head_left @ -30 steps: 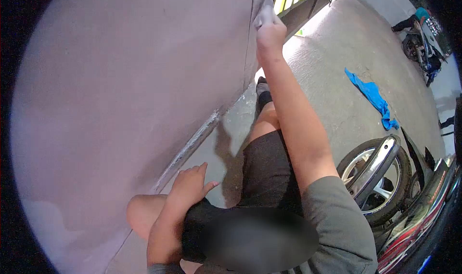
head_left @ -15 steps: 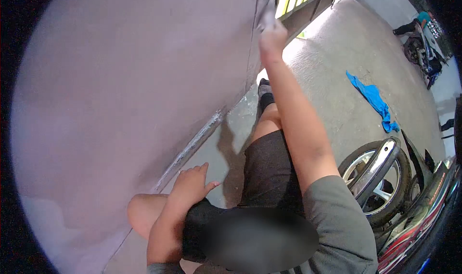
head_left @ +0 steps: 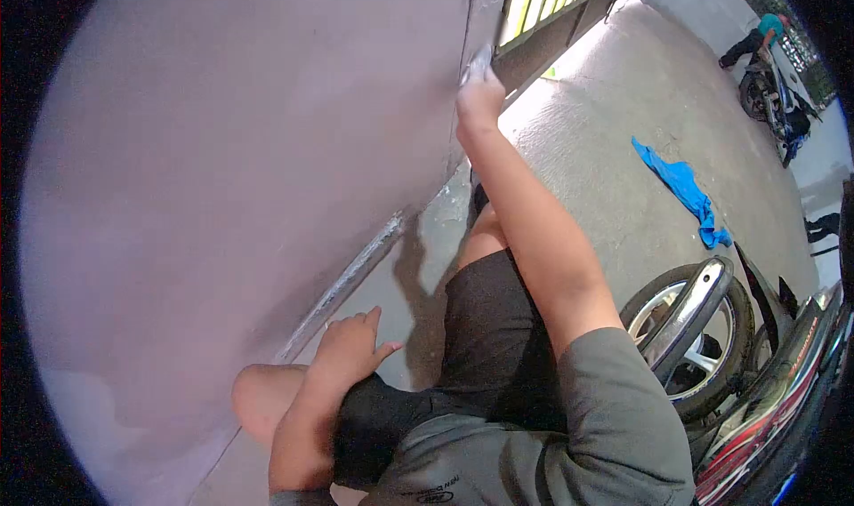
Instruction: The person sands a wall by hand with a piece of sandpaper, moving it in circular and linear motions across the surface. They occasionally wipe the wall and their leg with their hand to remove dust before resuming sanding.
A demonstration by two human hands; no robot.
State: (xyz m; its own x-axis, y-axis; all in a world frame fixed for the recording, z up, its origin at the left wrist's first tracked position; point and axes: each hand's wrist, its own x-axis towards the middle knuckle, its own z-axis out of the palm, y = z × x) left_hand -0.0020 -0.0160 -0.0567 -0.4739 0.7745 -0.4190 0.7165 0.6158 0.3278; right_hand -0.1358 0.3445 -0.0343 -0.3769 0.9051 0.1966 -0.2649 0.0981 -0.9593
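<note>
My right hand [head_left: 480,101] is raised at the end of my outstretched arm, closed around a pale grey object [head_left: 481,65]. Blur keeps me from telling what kind of thing it is. The object is at the right-hand edge of the mauve wall [head_left: 267,150], beside the gate post; whether it touches the wall I cannot tell. Over my bent left knee hangs my left hand [head_left: 350,350], holding nothing, its fingers apart and pointing toward the foot of the wall.
A motorcycle wheel with a chrome fender [head_left: 687,315] stands close on my right. Beyond it a blue cloth [head_left: 680,186] lies on the concrete floor [head_left: 578,177]. A barred gate [head_left: 556,4] is at the top. Far right, a person [head_left: 765,35] bends by another motorcycle [head_left: 772,106].
My right hand has moved down and slightly left along the wall's edge with the pale object. My left hand stays nearly where it was. The whole view has shifted a little.
</note>
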